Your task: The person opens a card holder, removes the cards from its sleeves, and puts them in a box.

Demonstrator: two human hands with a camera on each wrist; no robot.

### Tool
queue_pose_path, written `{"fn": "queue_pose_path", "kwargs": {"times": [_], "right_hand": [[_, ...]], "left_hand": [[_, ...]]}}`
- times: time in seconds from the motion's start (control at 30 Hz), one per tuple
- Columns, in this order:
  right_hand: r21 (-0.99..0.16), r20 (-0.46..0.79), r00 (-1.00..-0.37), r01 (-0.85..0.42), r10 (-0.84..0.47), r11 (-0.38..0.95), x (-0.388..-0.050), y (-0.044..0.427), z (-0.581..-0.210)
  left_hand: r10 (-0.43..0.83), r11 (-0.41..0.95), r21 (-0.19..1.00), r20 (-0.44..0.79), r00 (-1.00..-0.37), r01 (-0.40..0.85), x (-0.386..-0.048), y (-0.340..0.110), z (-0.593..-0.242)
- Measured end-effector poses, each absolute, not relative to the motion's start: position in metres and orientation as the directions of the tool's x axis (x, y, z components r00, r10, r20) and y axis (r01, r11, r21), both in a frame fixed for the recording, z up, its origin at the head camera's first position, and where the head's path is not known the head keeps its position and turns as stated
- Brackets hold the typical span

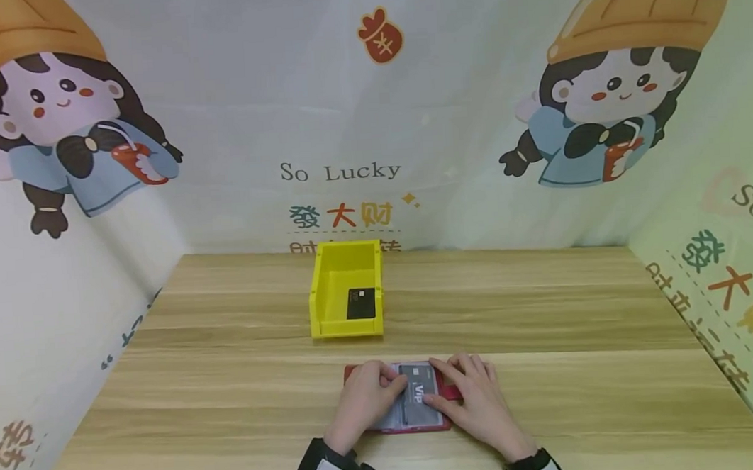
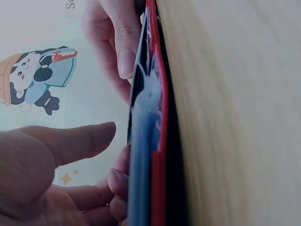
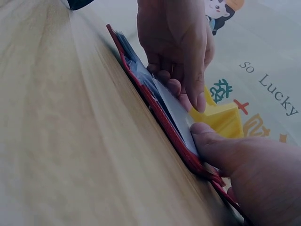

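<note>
On the table lies an opened red card holder [image 1: 446,424] with clear plastic sleeves [image 1: 391,419]. A grey card marked VIP [image 1: 417,403] lies over the sleeves, its near edge standing slightly off them in the right wrist view. My right hand [image 1: 478,403] holds this card's right side, the thumb [image 3: 207,136] on its face; part of its grip is hidden. My left hand [image 1: 366,399] is at the holder's left part. Its fingertips touch the sleeves, while its thumb [image 2: 94,139] stands apart from them with a gap.
Behind the card holder stands a yellow bin [image 1: 315,316] with a black card [image 1: 361,303] inside. A red strap [image 1: 451,392] sticks out at the holder's right edge. Printed cloth [image 1: 463,188] hangs behind the wooden table [image 1: 231,384] and along its sides.
</note>
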State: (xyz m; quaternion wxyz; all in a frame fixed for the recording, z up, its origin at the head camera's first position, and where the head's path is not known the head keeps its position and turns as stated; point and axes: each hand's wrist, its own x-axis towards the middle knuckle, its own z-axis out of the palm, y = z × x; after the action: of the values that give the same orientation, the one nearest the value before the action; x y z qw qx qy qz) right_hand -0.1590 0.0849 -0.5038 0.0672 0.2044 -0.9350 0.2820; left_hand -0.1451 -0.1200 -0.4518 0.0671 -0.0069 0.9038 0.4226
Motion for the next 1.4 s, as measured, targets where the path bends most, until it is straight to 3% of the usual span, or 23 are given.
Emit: {"fn": "queue_pose_path", "kwargs": {"times": [0.83,1.2,1.4], "right_hand": [[-0.497,0.194,-0.914,-0.404,-0.356,0.768,-0.148,0.083,-0.5],[-0.487,0.22,-0.903,-0.429,-0.369,0.761,-0.153,0.087,-0.498],[-0.502,0.193,-0.907,-0.419,-0.375,0.757,-0.152,0.086,-0.501]], "left_hand": [[0.046,0.623,0.778,-0.137,-0.989,-0.079,-0.146,-0.13,-0.454],[0.071,0.716,0.697,-0.122,-0.99,-0.035,-0.147,-0.126,-0.451],[0.049,0.712,0.696,-0.183,-0.982,-0.094,-0.147,-0.134,-0.453]]}}
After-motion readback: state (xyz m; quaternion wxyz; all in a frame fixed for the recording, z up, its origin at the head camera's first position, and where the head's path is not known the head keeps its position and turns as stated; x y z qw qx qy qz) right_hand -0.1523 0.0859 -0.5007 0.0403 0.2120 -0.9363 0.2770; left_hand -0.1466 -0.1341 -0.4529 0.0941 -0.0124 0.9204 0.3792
